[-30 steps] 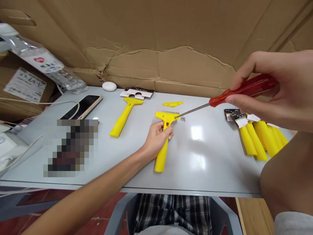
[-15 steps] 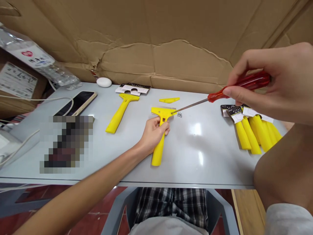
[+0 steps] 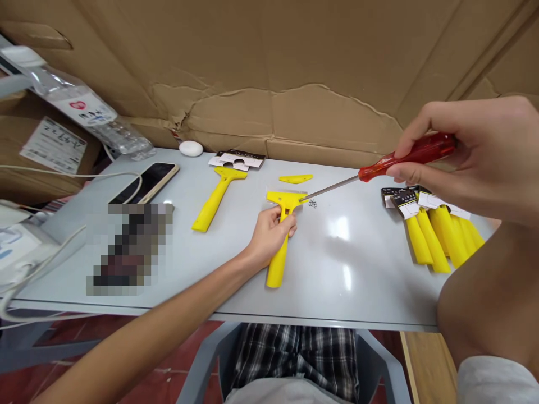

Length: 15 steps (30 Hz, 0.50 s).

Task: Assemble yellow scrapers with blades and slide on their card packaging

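Under the left hand (image 3: 269,238) lies a yellow scraper (image 3: 277,266), its handle toward the wearer, a thin blade (image 3: 295,192) showing along the far edge of its head. That hand is clamped around the neck, thumb on top. To its right and higher, the right hand (image 3: 484,154) pinches a red-handled screwdriver (image 3: 425,150) between thumb and fingers, the shank slanting down until its tip meets the right side of the scraper head.

Just right of that tip sits a small heap of screws (image 3: 312,203); beyond the left hand is a loose yellow clamp plate (image 3: 295,179). Left of this hand rests a second scraper (image 3: 213,205), with black-and-white packaging cards (image 3: 242,160) at its head. Below the right hand lie carded yellow handles (image 3: 421,241), the print too small to read.

Far left of both hands, a clear bottle (image 3: 90,115) leans, its label bearing a red heart and unreadable characters, before a carton (image 3: 17,123) with a handwritten label (image 3: 54,146). A phone (image 3: 143,182) lies nearer. The tabletop (image 3: 357,280) is pale and glossy, backed by creased cardboard (image 3: 269,67); red tiles (image 3: 168,379) show below.
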{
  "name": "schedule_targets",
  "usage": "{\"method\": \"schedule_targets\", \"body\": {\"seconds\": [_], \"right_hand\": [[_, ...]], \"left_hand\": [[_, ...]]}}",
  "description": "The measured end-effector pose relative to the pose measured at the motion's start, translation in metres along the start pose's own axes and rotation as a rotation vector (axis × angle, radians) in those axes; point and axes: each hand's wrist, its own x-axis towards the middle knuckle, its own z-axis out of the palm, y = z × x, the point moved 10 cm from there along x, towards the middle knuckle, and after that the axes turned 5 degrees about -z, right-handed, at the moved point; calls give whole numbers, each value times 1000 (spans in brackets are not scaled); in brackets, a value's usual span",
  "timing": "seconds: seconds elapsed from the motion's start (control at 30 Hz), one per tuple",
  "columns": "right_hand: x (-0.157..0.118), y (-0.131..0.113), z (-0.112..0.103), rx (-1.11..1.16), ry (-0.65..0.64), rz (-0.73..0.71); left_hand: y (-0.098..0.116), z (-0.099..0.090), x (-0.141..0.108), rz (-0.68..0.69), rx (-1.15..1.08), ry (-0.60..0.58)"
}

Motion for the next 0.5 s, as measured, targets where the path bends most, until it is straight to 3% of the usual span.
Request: {"method": "schedule_targets", "body": {"seconds": [0.2,0.37,0.5], "right_hand": [[8,6,20,19,-51,35],[6,0,16,35,-19,-35],[5,2,16,107,-11,78]], "left_hand": [[-5,-4,3,-60,-79,25],[-5,-3,2,-64,-76,2],[-4,-4,1,-49,-73,-1]]}}
